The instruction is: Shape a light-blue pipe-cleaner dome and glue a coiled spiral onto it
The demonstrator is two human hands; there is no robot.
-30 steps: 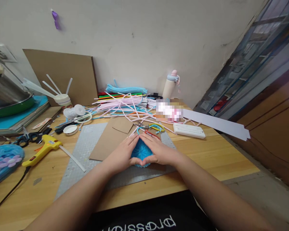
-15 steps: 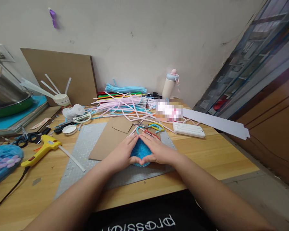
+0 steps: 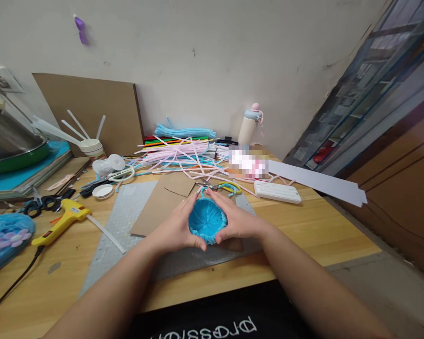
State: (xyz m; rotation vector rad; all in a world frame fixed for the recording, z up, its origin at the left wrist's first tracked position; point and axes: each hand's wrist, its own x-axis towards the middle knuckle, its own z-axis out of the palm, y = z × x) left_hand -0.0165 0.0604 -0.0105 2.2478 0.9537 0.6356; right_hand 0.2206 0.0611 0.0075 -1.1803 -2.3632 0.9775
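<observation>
A round blue bowl-shaped piece of fuzzy pipe cleaners (image 3: 207, 217) sits at the centre, its hollow side facing me. From its left side my left hand (image 3: 180, 225) cups it, thumb along the near rim and fingers along the far side. My right hand (image 3: 238, 220) wraps it from the right in the same way. The thumbs are a little apart. Below the bowl lies a sheet of brown cardboard (image 3: 155, 212) on a grey cutting mat (image 3: 127, 207). Just beyond my fingertips are pliers with yellow handles (image 3: 229, 186) and a bent light-blue pipe cleaner.
A yellow hot glue gun (image 3: 61, 221) and black-handled scissors (image 3: 42, 202) lie on the left. Behind is a pile of coloured pipe cleaners (image 3: 183, 153). A bottle (image 3: 248, 125) stands near the wall, and a white box-shaped device (image 3: 277, 192) rests at the right.
My thumbs and fingers have spread apart, and more of the blue bowl's hollow shows between my hands. The red handle seen by my right fingers is now hidden.
</observation>
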